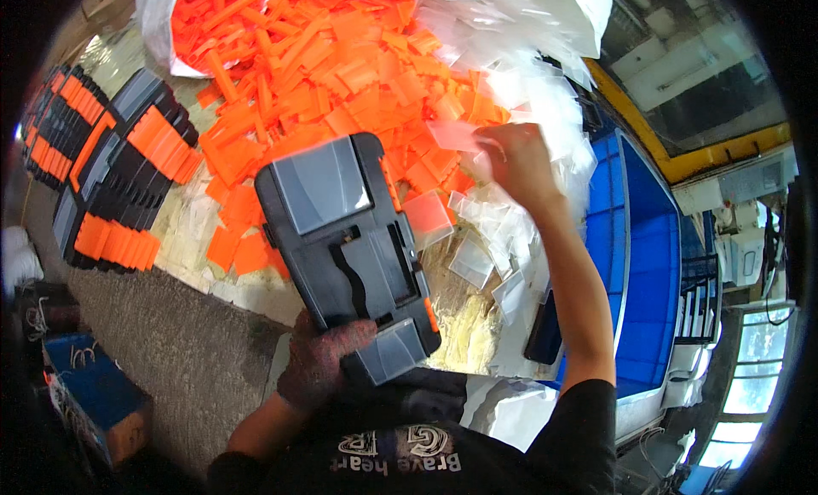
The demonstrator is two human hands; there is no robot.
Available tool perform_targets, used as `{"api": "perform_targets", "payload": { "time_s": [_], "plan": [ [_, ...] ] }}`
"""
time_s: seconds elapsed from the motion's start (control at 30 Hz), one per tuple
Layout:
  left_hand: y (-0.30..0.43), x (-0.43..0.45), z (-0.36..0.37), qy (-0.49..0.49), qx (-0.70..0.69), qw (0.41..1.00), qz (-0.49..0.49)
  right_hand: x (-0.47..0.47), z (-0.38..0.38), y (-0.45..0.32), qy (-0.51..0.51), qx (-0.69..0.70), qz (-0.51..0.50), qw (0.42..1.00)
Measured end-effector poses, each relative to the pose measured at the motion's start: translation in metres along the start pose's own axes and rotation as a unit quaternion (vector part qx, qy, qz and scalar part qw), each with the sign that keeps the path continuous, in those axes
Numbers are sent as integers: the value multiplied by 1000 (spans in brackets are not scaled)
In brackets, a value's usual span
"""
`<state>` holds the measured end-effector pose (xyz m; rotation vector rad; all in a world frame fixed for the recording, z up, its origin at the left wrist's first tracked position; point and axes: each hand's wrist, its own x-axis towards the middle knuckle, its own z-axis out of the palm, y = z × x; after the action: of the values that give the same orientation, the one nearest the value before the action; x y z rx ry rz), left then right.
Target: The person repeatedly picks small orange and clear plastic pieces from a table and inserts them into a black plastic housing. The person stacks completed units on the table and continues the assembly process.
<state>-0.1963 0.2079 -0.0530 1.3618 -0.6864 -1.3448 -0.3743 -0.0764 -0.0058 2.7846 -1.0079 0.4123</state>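
Note:
My left hand (319, 361), in a dark knitted glove, holds the lower end of a black plastic toolbox lid (377, 268). The thumb lies across the lid's face. One clear plastic cover (323, 185) sits at the lid's far end and another clear cover (393, 352) at the near end. Orange clips (391, 183) line its right edge, and a black handle strip lies in the middle recess. Bare and slightly blurred, my right hand (517, 159) pinches a thin clear plastic piece (450, 136) above the heap of orange plastic parts (358, 79).
Stacked black-and-orange lids (121, 175) stand at the left. Loose clear covers (492, 233) lie right of the lid, below a white sack (543, 16) spilling more. A dark phone-like object (543, 332) rests near the table edge. A blue crate (648, 271) stands at the right.

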Motion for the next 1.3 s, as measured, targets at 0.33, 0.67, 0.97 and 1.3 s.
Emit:
{"api": "perform_targets", "payload": {
  "time_s": [0.33, 0.67, 0.97, 1.3],
  "plan": [
    [-22, 0, 9, 54, -81, 995, 12, -79, -53, -58, 218, 449, 240, 833],
    [-28, 1, 7, 72, -55, 989, 115, -144, -25, -101, 114, 611, 337, 707],
    [-37, -16, -54, 32, 216, 937, 271, -46, 8, -56, 139, 138, 158, 968],
    [-58, -9, -39, 53, -231, 972, 9, -31, 53, -95, -14, 158, 99, 982]
  ]
}}
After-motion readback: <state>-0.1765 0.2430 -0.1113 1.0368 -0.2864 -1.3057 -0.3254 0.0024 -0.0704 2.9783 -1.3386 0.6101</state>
